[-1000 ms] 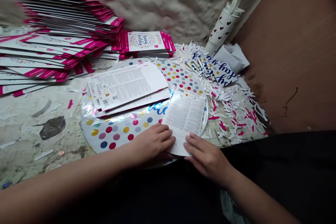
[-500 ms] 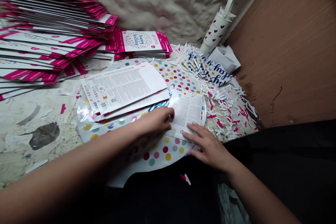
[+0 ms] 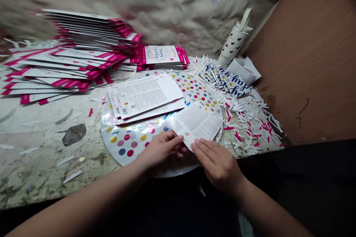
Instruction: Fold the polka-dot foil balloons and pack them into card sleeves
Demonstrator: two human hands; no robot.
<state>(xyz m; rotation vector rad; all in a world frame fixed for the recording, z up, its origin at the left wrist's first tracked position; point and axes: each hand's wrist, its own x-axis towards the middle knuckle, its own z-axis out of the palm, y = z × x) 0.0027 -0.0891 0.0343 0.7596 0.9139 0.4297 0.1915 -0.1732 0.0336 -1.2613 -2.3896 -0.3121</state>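
A white printed leaflet [image 3: 196, 123] lies tilted on a round foil balloon with coloured dots [image 3: 133, 140]. My left hand [image 3: 161, 150] pinches the leaflet's near corner, fingers closed on it. My right hand [image 3: 218, 163] meets it at the same corner, its fingertips pressed on the paper's edge. Two longer printed cards [image 3: 144, 96] rest on the balloon's far left part.
Stacks of pink-and-white packaged cards [image 3: 83, 52] fill the far left of the worn table [image 3: 41, 137]. White and pink paper shreds [image 3: 244, 114] lie at the right, with folded printed balloons [image 3: 230, 79] and a heart-patterned bottle [image 3: 233, 42]. A brown board [image 3: 311, 55] stands at the right.
The leaflet has been turned and lifted at its near corner; both hands shifted from pressing it flat to pinching that corner. The view has moved a little.
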